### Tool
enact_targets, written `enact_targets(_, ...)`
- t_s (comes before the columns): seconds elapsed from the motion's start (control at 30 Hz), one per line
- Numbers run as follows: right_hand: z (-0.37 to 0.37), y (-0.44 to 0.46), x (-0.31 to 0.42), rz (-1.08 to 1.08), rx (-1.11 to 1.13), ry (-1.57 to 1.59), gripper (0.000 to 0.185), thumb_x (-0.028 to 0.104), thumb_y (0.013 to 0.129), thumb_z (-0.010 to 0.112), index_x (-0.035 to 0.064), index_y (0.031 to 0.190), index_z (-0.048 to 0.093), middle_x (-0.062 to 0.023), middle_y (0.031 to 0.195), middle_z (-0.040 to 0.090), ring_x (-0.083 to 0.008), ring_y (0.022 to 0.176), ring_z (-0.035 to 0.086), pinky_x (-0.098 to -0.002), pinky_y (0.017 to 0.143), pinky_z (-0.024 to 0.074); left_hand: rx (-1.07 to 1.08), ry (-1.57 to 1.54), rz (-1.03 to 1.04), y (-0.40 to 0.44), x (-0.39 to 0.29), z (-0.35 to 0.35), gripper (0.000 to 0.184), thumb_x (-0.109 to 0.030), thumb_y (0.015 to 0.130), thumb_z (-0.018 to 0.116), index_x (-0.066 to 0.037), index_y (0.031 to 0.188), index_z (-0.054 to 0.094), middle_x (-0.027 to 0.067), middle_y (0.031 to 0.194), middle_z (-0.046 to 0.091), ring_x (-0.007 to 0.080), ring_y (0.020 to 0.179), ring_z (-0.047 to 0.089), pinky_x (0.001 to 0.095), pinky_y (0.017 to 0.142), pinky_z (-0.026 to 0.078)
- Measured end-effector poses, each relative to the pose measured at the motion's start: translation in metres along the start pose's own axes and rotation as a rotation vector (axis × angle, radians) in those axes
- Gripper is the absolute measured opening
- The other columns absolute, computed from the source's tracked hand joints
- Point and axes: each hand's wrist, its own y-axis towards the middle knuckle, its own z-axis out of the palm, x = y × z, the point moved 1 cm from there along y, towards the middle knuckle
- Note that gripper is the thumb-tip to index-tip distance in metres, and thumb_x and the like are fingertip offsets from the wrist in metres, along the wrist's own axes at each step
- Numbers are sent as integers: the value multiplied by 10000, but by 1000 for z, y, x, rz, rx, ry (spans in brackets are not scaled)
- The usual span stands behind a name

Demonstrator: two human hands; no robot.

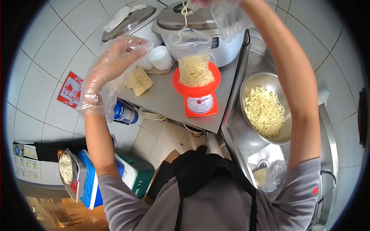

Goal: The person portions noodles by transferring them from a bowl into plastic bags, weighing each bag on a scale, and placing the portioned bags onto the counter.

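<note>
A clear bag of noodles [196, 72] stands on the round plate of a red scale [201, 104], its mouth upward. Above it, at the top edge, my right hand [206, 3] pinches a strand of noodles [185, 13] that hangs toward the bag's mouth. Loose clear plastic surrounds that hand, and the frame cuts part of it off. My left hand [123, 56], inside a clear plastic glove, is raised left of the scale with fingers curled; what they hold, if anything, is unclear. More noodles [265, 112] fill a metal bowl [284, 138] at the right.
Two large lidded cookers [225, 52] stand behind the scale. Stacked white cups [160, 56] and a bagged noodle portion [138, 81] are on the steel table [165, 94]. The bowl rests over a sink [236, 133] holding a crumpled bag [274, 176]. A blue cylinder [125, 114] is below left.
</note>
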Motion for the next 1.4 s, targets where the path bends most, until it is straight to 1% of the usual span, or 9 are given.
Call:
enact_targets(0.07,18,5,-6,-161,117,-411,243,203,718,639,-40,718,653,-184,659,632,-242,606,621,-308,578,485,7,39,3,-1,1,-1,315,-271,849,596,-67,1089,600,55,1138,543,183,1034,521,312,912,408)
enact_targets(0.17,36,9,-31,-181,84,-442,268,244,721,635,-23,735,654,-199,653,622,-275,611,621,-325,575,482,6,-3,18,-8,-7,-1,311,-271,848,598,-64,1079,608,57,1158,523,189,1066,506,320,923,404)
enact_targets(0.37,-4,-21,-28,69,21,-44,242,236,726,628,-3,738,662,-133,599,624,-222,547,610,-321,523,482,29,-7,90,8,-10,4,347,-304,840,606,-73,1100,608,63,1179,517,211,1089,501,338,937,397)
enact_targets(0.77,-38,-93,-58,233,60,-158,206,162,780,567,-22,731,645,-140,659,633,-235,564,608,-337,586,504,-264,21,199,55,-32,32,599,-464,803,591,-166,1302,444,132,1331,434,281,1236,404,390,1027,318)
enact_targets(0.9,-25,-100,-113,277,-55,17,279,261,799,603,8,683,586,-18,559,526,-99,458,460,-258,443,390,-306,289,383,65,-30,86,803,-521,751,619,-99,1366,321,162,1366,374,316,1267,351,379,1049,286)
enact_targets(1.1,-13,-122,-137,379,-57,101,275,269,809,593,17,699,599,-13,581,545,-75,472,458,-228,417,358,-124,-133,441,49,17,122,577,-484,783,592,-52,1163,541,149,1167,542,275,1116,486,382,960,360)
enact_targets(1.23,3,-167,-140,472,-122,339,237,257,809,596,26,761,620,-15,635,579,-68,512,468,-220,451,367,-518,460,643,44,52,93,469,-449,816,567,-34,1029,617,131,1050,609,281,1014,545,359,887,402)
enact_targets(1.33,8,-199,-130,556,-136,397,224,244,804,605,22,784,622,-15,668,594,-62,553,479,-214,486,379,-256,-144,-31,54,53,52,287,-253,845,564,-75,1067,607,127,1148,558,275,1065,492,348,911,375)
enact_targets(1.4,6,-220,-136,619,-152,452,232,253,797,623,23,819,633,-18,682,604,-59,567,480,-213,497,381,-272,-52,-63,63,65,59,281,-251,845,566,-65,1051,612,133,1065,593,284,1012,523,347,886,392)
